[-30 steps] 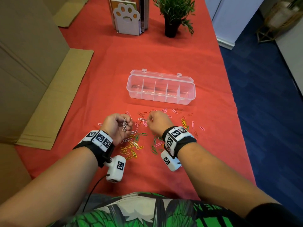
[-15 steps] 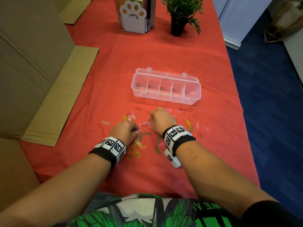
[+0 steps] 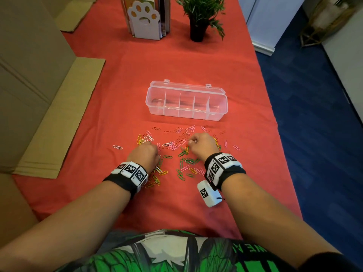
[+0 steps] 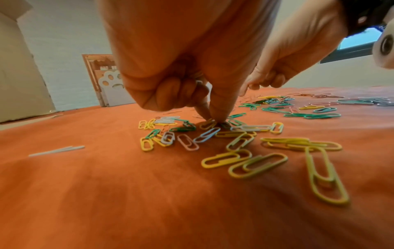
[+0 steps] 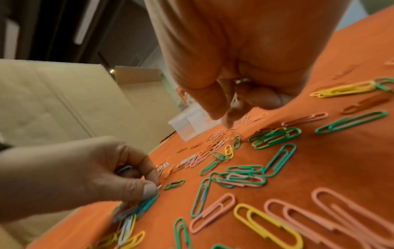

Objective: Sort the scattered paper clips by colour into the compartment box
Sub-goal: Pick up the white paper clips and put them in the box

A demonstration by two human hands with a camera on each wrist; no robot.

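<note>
Coloured paper clips (image 3: 182, 154) in pink, green, yellow, white and red lie scattered on the red cloth in front of the clear compartment box (image 3: 176, 113), whose lid is open. My left hand (image 3: 146, 153) is palm down on the left of the pile. Its thumb and forefinger (image 4: 214, 118) pinch at a clip on the cloth, and its curled fingers keep white clips (image 4: 199, 82). My right hand (image 3: 193, 142) hovers over the pink clips with finger and thumb (image 5: 229, 120) pinched together on a small clip; more sits in its curled fingers.
A paw-shaped bookend with books (image 3: 144, 20) and a potted plant (image 3: 198, 20) stand at the far end. Cardboard sheets (image 3: 59, 118) lie along the left. The table's right edge drops to blue floor (image 3: 318, 134).
My left hand has turned palm down and dropped onto the clips, hiding the white clips it held up. My right hand has shifted slightly forward over the pink clips.
</note>
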